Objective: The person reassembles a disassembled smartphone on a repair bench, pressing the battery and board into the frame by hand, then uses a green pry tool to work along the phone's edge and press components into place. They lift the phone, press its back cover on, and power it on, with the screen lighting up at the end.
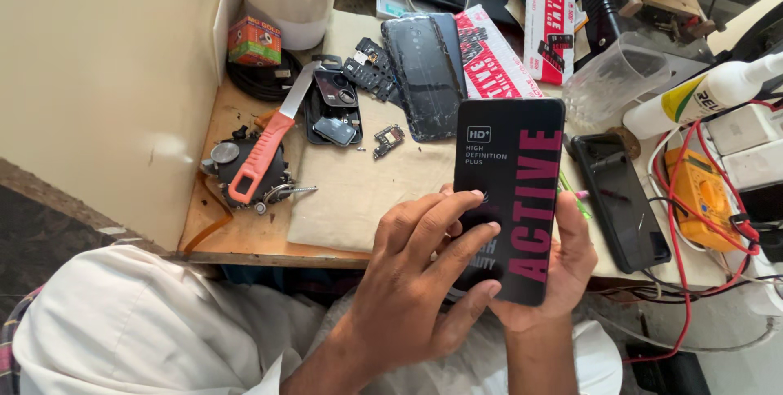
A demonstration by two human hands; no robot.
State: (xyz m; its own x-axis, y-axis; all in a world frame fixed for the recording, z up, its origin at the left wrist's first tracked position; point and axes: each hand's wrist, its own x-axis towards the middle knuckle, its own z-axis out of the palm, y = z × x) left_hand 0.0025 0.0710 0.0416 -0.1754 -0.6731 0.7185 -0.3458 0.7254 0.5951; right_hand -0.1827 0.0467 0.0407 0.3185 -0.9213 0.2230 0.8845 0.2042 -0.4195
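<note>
While the flat black box [512, 191] is held above the counter [359, 191] edge, cradled from beneath by the right hand [563, 268] and pressed on its face by the spread fingers [444, 219] of the left hand [416, 297], it is judged light, stiff and smooth, and best gripped by its long edges.

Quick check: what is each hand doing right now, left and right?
Left hand: fingers spread, pressing on the front of the black flat box.
Right hand: closed around the box's lower edge, holding it.
</note>
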